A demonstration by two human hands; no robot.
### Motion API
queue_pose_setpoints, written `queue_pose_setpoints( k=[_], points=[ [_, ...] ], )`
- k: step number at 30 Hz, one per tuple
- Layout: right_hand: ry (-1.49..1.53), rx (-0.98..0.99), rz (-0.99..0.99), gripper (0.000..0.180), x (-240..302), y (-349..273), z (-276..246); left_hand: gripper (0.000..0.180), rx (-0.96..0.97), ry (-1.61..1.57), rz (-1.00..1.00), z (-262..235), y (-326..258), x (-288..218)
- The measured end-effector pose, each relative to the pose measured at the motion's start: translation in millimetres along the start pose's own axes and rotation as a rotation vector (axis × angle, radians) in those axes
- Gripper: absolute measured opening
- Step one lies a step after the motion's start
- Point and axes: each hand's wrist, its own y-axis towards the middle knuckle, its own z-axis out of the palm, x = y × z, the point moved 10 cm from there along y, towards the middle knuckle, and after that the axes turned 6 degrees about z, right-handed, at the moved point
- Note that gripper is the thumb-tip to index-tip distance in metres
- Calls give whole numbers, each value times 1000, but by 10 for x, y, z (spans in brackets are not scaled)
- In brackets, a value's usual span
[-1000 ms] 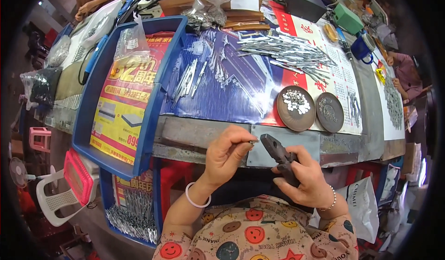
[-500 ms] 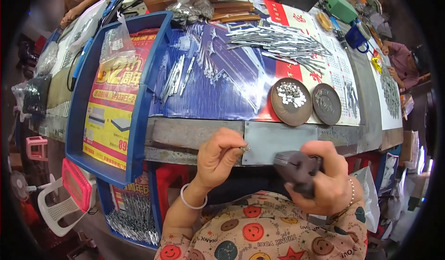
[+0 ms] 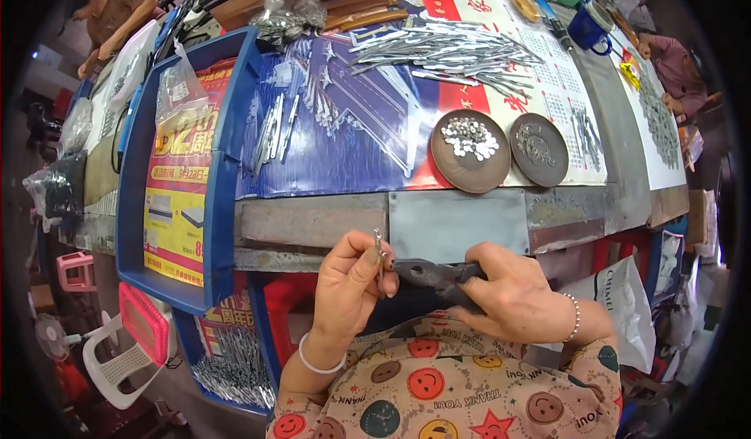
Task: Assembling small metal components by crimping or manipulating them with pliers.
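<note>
My left hand pinches a thin silvery metal piece upright between thumb and fingers. Wrapped around dark pliers is my right hand. The pliers' jaws point left and reach the fingers of my left hand; whether they bite on the metal piece cannot be made out. Both hands are above my lap, just off the table's front edge. Beyond them, a grey metal plate lies along that edge. A brown dish holds small shiny discs, and a darker dish beside it holds small dark parts.
Metal strips lie heaped on the poster-covered table. A blue tray stands at the left, above a lower bin of metal strips. A blue mug is at the far right. Other people sit at far left and far right.
The pliers have swung left, from above the plate to my left hand. My left hand has turned the metal piece upright. The view has shifted slightly.
</note>
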Motion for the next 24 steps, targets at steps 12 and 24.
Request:
queue_pose_setpoints(
  k=[12,24],
  points=[
    [-28,6,-29,38,-127,-210,45,13,-40,133,-122,98,-126,194],
    [-64,-34,-36,31,-191,-277,38,10,-46,279,-127,146,-104,225]
  ],
)
